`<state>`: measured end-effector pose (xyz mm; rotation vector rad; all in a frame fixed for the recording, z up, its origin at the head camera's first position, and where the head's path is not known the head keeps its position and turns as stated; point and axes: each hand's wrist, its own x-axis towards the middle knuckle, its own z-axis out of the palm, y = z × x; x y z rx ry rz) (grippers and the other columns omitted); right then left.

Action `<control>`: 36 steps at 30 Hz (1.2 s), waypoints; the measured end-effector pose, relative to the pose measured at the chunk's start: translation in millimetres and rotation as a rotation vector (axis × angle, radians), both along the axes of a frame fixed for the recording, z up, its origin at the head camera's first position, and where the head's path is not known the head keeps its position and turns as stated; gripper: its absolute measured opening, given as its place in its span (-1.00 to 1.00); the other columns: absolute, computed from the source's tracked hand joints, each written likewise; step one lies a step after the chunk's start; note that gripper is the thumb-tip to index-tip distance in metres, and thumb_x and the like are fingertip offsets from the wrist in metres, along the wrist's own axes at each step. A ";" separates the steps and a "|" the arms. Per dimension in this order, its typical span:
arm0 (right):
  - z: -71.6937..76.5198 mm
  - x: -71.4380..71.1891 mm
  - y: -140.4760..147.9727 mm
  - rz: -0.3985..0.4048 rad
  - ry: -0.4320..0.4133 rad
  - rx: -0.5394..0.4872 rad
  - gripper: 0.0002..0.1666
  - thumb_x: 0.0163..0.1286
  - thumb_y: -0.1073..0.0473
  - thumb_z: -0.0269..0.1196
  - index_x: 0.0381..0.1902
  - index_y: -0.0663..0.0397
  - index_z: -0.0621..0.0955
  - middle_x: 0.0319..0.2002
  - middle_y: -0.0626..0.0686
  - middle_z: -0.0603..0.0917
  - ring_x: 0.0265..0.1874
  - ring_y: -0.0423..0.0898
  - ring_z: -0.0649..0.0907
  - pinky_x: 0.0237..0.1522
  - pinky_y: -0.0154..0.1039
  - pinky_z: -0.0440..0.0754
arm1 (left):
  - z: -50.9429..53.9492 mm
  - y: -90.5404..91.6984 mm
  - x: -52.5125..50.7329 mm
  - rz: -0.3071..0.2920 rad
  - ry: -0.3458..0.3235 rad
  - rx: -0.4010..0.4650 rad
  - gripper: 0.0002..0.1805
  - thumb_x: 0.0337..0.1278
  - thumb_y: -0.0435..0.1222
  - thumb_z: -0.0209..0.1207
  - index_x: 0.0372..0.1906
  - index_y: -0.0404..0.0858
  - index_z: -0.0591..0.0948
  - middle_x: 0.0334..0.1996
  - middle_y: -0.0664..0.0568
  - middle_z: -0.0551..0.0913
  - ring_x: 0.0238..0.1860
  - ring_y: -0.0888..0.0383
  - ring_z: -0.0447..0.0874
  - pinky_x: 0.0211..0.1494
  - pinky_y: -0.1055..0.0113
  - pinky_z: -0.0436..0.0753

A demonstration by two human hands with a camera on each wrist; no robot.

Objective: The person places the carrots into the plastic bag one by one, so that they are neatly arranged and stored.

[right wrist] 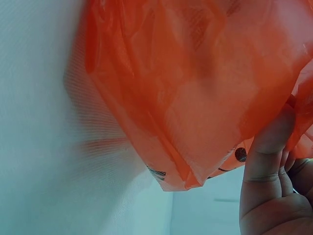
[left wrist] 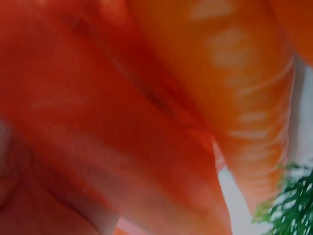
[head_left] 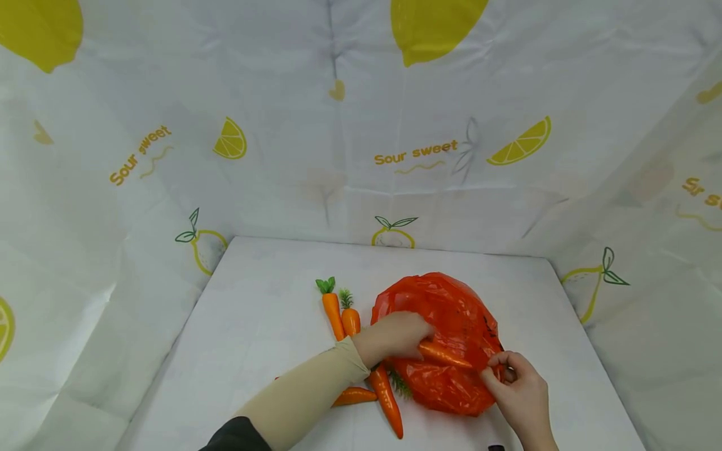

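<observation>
White tabletop (head_left: 271, 313): right hand (head_left: 521, 388) pinches 1 red bag (head_left: 448, 307).

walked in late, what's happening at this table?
A person is handling a red plastic bag. The right hand pinches its edge; the left hand reaches into its mouth, next to a carrot. Whether it grips that carrot is unclear. More carrots lie outside the bag on the white table.
</observation>
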<state>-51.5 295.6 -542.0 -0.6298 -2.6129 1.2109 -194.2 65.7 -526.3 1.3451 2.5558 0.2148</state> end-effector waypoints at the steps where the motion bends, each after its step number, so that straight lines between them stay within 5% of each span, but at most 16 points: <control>1: 0.0 -0.1 -0.1 0.001 0.002 0.000 -0.76 0.30 0.30 0.56 -0.13 0.15 0.72 -0.22 0.10 0.69 -0.45 -0.22 0.50 -0.48 -0.38 0.54 | -1.2 0.7 1.0 0.002 0.003 -0.006 -0.80 0.27 -0.12 0.58 -0.21 0.11 0.73 -0.34 0.34 0.64 -0.29 0.29 0.53 -0.16 0.46 0.55; 25: -0.9 -1.2 0.3 0.007 -0.002 -0.019 -0.75 0.30 0.30 0.55 -0.13 0.14 0.71 -0.26 0.08 0.67 -0.48 -0.24 0.49 -0.50 -0.34 0.48 | -9.1 7.4 12.0 0.014 0.049 -0.057 -0.71 0.40 -0.12 0.51 -0.40 0.10 0.62 -0.43 0.32 0.61 -0.34 0.30 0.53 -0.20 0.51 0.54; 36: -0.4 -0.6 -1.1 0.006 0.015 0.000 -0.79 0.28 0.31 0.53 -0.17 0.12 0.71 -0.33 0.05 0.66 -0.52 -0.22 0.51 -0.52 -0.34 0.49 | -3.9 5.9 13.0 0.006 0.056 -0.067 -0.78 0.32 -0.03 0.57 -0.22 0.12 0.69 -0.32 0.34 0.66 -0.28 0.31 0.53 -0.12 0.50 0.57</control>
